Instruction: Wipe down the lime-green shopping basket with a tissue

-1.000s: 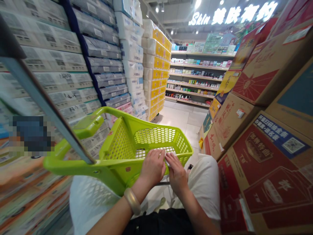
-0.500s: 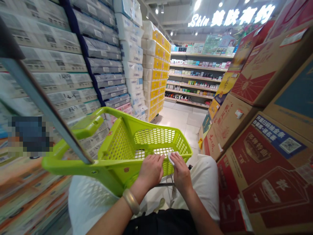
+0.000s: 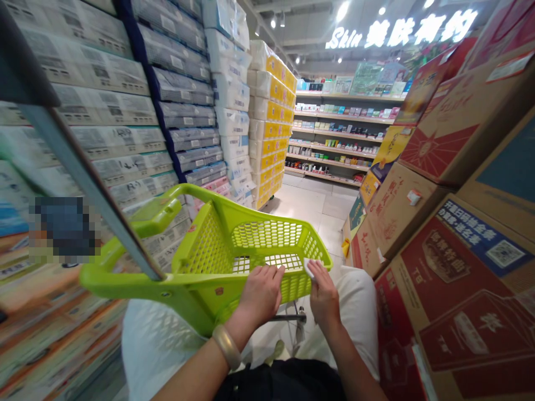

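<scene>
A lime-green plastic shopping cart (image 3: 193, 285) stands sideways before me, its basket of perforated walls. My left hand (image 3: 262, 294), with a gold bangle at the wrist, is closed over the near rim of the basket. Farther right along the same rim, my right hand (image 3: 324, 295) presses a small white cloth or tissue (image 3: 308, 268) against the plastic near the basket's corner. Its fingers lie over the white piece and partly hide it.
A metal pole (image 3: 90, 178) crosses in front on the left. Stacked paper packs (image 3: 188, 106) line the left side, with yellow packs (image 3: 271, 133) beyond. Cardboard cartons (image 3: 451, 267) rise close on the right. Past the tiled floor (image 3: 311, 203) are stocked shelves (image 3: 334, 118).
My right hand has slid right along the rim with the white piece, widening the space between my hands. My left hand keeps its hold on the rim. The view has shifted slightly.
</scene>
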Motion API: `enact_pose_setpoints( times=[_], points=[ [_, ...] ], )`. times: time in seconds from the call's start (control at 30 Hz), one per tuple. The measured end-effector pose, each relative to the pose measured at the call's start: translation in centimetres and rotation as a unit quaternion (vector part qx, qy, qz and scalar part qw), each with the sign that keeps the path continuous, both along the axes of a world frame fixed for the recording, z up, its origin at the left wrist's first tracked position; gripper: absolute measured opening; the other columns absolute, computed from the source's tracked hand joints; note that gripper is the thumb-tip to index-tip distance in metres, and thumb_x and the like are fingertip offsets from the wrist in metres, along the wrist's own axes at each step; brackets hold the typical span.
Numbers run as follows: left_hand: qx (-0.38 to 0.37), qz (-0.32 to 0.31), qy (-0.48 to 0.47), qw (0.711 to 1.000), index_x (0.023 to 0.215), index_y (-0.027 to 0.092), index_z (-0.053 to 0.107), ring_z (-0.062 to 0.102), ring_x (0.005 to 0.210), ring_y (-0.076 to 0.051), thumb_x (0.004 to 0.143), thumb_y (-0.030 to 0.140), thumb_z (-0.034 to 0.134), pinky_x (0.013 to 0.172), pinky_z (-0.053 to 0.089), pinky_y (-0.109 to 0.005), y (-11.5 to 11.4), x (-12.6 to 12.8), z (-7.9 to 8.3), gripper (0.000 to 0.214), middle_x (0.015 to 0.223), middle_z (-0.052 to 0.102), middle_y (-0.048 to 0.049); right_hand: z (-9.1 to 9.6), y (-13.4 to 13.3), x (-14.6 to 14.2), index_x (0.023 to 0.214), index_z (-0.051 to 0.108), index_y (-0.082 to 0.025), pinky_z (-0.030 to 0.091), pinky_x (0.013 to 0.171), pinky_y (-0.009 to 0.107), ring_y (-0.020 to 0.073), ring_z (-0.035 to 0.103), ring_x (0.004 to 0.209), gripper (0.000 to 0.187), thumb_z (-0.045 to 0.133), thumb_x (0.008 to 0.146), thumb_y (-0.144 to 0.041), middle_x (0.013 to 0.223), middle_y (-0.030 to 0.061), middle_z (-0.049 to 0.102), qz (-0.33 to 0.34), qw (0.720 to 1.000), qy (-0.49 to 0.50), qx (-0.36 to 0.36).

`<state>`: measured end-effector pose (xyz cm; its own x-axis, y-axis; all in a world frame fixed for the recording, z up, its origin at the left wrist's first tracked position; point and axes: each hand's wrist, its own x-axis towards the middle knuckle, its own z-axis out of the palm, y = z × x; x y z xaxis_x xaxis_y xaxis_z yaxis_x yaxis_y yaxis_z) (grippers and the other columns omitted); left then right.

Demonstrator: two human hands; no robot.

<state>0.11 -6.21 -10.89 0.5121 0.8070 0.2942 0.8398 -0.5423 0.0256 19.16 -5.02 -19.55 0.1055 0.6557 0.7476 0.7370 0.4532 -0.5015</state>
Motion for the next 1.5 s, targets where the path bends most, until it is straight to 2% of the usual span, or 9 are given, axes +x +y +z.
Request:
enact_pose_setpoints(
  times=[0.13,0.33,0.5,0.57,0.77,0.97,1.2,1.4,1.5],
  points=[
    [0.005,0.002,-0.005,1.000,0.129,0.016,0.052,0.057,0.096,-0.026,0.079,0.017,0.054,0.087,0.039,-0.040,0.1,0.0,-0.2,0.050,0.104,0.065,-0.0109,-0.2,0.2,0.8,0.123,0.065,-0.018,0.046,0.107,0.052,0.0244,0.057,0.126,0.043,0.039,0.089,-0.009,0.123,0.0113,0.068,-0.050,0.998,0.029,0.001],
    [0.005,-0.001,0.000,1.000,0.127,0.017,0.053,0.057,0.095,-0.025,0.080,0.018,0.054,0.086,0.039,-0.039,0.1,0.0,-0.2,0.047,0.104,0.065,-0.0103,0.2,-0.8,-2.0,0.130,0.061,-0.024,0.044,0.110,0.047,0.0216,0.051,0.132,0.047,0.039,0.091,-0.008,0.132,0.0069,0.063,0.082,0.996,-0.037,-0.001],
    [0.013,-0.001,-0.001,1.000,0.128,0.015,0.052,0.057,0.095,-0.026,0.079,0.017,0.055,0.087,0.039,-0.039,0.0,0.0,-0.2,0.050,0.103,0.065,-0.0103,-0.3,0.4,1.2,0.122,0.066,-0.018,0.046,0.107,0.052,0.0241,0.057,0.125,0.043,0.039,0.090,-0.010,0.123,0.0111,0.068,-0.047,0.998,0.037,-0.005],
    [0.014,0.002,-0.006,1.000,0.128,0.016,0.052,0.057,0.095,-0.026,0.079,0.017,0.055,0.087,0.039,-0.040,0.1,0.0,-0.3,0.049,0.103,0.065,-0.0106,-0.2,0.4,1.0,0.122,0.066,-0.018,0.046,0.106,0.052,0.0246,0.057,0.125,0.043,0.039,0.089,-0.010,0.123,0.0118,0.068,-0.055,0.998,0.043,-0.005],
    [0.009,-0.005,-0.004,1.000,0.127,0.017,0.053,0.058,0.096,-0.025,0.080,0.016,0.052,0.087,0.040,-0.039,0.1,0.0,-0.3,0.047,0.104,0.065,-0.0100,0.6,-0.9,-2.4,0.131,0.060,-0.025,0.044,0.110,0.047,0.0216,0.051,0.132,0.049,0.040,0.090,-0.007,0.133,0.0064,0.062,0.092,0.995,-0.042,-0.009],
    [0.014,-0.001,-0.004,1.000,0.128,0.016,0.052,0.057,0.095,-0.026,0.077,0.016,0.055,0.086,0.039,-0.040,0.1,0.0,-0.3,0.050,0.103,0.065,-0.0107,0.1,0.2,0.6,0.123,0.066,-0.018,0.046,0.106,0.052,0.0251,0.056,0.127,0.043,0.039,0.090,-0.010,0.123,0.0114,0.068,-0.042,0.998,0.034,-0.015],
    [0.013,-0.005,0.000,1.000,0.123,0.016,0.055,0.057,0.095,-0.025,0.078,0.015,0.052,0.085,0.039,-0.039,0.1,0.0,-0.2,0.045,0.102,0.065,-0.0095,1.1,-1.1,-2.8,0.130,0.061,-0.025,0.043,0.110,0.046,0.0208,0.053,0.130,0.047,0.040,0.091,-0.008,0.132,0.0062,0.063,0.115,0.993,-0.038,-0.014],
    [0.013,-0.006,-0.004,1.000,0.127,0.015,0.053,0.057,0.096,-0.026,0.077,0.016,0.054,0.087,0.039,-0.040,0.1,-0.1,-0.2,0.049,0.105,0.065,-0.0100,0.7,0.0,0.1,0.120,0.067,-0.017,0.047,0.105,0.052,0.0257,0.058,0.124,0.042,0.040,0.090,-0.009,0.122,0.0125,0.068,-0.010,0.999,0.040,-0.021],
    [0.009,-0.003,-0.002,1.000,0.124,0.015,0.055,0.057,0.095,-0.026,0.078,0.016,0.054,0.087,0.039,-0.040,0.2,0.0,-0.3,0.047,0.104,0.065,-0.0099,1.0,-0.5,-1.6,0.123,0.066,-0.019,0.046,0.107,0.050,0.0243,0.057,0.126,0.043,0.040,0.090,-0.009,0.126,0.0109,0.067,0.034,0.999,0.010,-0.014]
  ],
)
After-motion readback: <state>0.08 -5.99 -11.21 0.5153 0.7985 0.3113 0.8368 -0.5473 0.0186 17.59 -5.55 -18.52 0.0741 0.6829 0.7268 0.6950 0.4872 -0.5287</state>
